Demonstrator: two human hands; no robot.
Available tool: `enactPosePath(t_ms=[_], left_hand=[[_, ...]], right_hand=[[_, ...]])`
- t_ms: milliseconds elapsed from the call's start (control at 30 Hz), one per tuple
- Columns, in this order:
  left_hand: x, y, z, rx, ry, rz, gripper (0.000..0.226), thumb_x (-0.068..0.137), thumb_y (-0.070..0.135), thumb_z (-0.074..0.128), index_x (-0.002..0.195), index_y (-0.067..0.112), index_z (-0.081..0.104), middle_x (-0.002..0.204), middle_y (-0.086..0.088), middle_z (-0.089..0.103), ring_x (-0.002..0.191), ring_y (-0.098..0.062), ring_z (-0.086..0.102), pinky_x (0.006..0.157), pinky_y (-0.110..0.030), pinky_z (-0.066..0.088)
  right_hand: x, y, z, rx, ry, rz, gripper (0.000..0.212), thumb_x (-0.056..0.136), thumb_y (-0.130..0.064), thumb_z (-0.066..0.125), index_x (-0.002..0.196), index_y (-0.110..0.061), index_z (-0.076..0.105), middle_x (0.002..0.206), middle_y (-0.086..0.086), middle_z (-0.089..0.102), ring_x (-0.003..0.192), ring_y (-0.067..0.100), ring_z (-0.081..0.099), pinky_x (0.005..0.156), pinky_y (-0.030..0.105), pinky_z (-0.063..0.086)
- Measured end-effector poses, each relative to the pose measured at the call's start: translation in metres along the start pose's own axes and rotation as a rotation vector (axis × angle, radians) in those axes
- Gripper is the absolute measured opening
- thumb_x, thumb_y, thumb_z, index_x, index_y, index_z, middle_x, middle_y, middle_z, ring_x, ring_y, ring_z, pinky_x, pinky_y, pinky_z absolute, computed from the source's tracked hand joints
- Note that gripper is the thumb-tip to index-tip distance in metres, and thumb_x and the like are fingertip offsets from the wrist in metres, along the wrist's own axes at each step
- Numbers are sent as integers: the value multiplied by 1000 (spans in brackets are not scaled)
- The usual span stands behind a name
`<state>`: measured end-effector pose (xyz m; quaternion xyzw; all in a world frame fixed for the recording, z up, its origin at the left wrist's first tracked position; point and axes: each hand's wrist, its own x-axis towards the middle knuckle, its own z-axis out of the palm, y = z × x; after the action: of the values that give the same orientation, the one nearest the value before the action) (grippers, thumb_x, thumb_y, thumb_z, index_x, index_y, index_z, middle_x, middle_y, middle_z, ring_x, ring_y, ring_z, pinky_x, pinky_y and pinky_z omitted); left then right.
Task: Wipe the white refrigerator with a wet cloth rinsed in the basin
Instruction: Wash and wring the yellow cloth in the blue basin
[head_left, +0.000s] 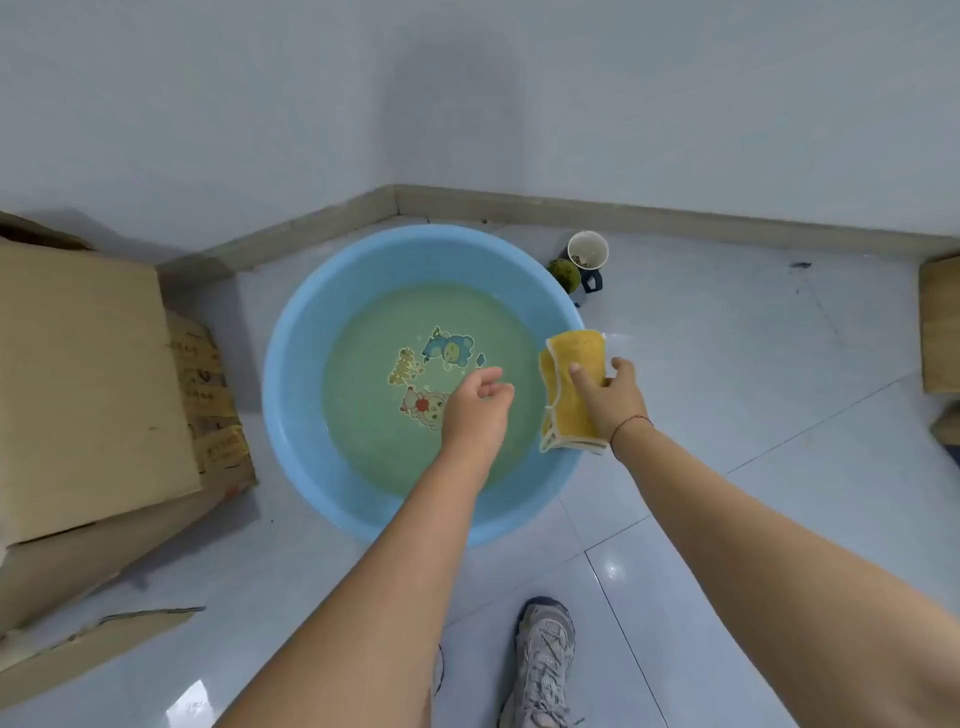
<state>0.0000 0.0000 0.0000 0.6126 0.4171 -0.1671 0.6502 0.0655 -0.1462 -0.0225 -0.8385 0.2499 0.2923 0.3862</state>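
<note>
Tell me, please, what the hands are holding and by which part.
The right hand grips the yellow cloth at its right edge, about mid-height, thumb on the front, over the rim of the basin. The left hand holds nothing.

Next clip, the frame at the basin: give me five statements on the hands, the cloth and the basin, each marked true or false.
1. The right hand grips the yellow cloth. True.
2. The yellow cloth lies sunk in the water. False: it is held up over the right rim of the blue basin, out of the water.
3. The left hand holds nothing. True.
4. The blue basin is dry. False: it holds greenish water, with cartoon pictures showing through on its bottom.
5. The white cup stands inside the blue basin. False: it stands on the floor outside the basin, near the wall.
</note>
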Motion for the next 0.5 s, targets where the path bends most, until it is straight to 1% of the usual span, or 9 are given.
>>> enactPosePath(t_ms=[67, 100, 167, 267, 367, 433, 500], left_hand=[[3, -1, 7, 1, -8, -3, 31, 92, 16, 53, 122, 19, 58, 108, 3, 59, 106, -20, 60, 97, -36, 48], [4, -3, 11, -1, -20, -5, 32, 92, 16, 52, 124, 19, 57, 110, 2, 59, 108, -20, 60, 98, -37, 47], [3, -6, 17, -23, -40, -22, 34, 93, 17, 52, 126, 19, 56, 114, 1, 60, 110, -20, 59, 100, -39, 46], [-1, -9, 25, -39, -57, -47, 33, 94, 17, 50, 126, 19, 57, 117, 1, 60, 109, -18, 59, 100, -37, 47], [-4, -13, 28, -75, -76, -99, 32, 97, 15, 43, 127, 17, 57, 111, 3, 59, 96, -14, 59, 87, -28, 47], [-8, -15, 28, -103, -88, -135, 33, 100, 13, 39, 128, 16, 55, 116, 0, 58, 96, -15, 57, 84, -26, 45], [-9, -14, 25, -149, -104, -169, 34, 101, 14, 36, 132, 14, 52, 124, -3, 55, 102, -17, 56, 88, -28, 44]], right_hand=[[0, 1, 1, -34, 30, -63, 55, 92, -38, 57, 137, -12, 39, 133, 9, 51, 110, 25, 52, 92, 35, 42], [-1, 3, 2, -58, 59, -88, 47, 92, -35, 58, 131, -12, 45, 126, 7, 55, 101, 21, 51, 86, 32, 42], [-2, 8, 3, -79, 132, -116, 38, 91, -32, 60, 122, -12, 51, 113, 4, 58, 91, 17, 49, 79, 29, 41], [-6, 10, 1, -119, 251, -123, 26, 90, -33, 61, 108, -15, 57, 100, -1, 60, 85, 17, 51, 73, 28, 39], [-8, 9, -2, -137, 306, -131, 15, 91, -31, 59, 95, -16, 61, 95, 1, 65, 80, 19, 53, 71, 28, 41], [-13, 8, -5, -129, 320, -166, 15, 93, -28, 58, 95, -16, 65, 95, 2, 66, 80, 19, 53, 72, 28, 41], [-22, 4, -5, -110, 334, -226, 15, 93, -26, 58, 96, -15, 67, 93, 2, 65, 81, 18, 53, 72, 27, 40]])
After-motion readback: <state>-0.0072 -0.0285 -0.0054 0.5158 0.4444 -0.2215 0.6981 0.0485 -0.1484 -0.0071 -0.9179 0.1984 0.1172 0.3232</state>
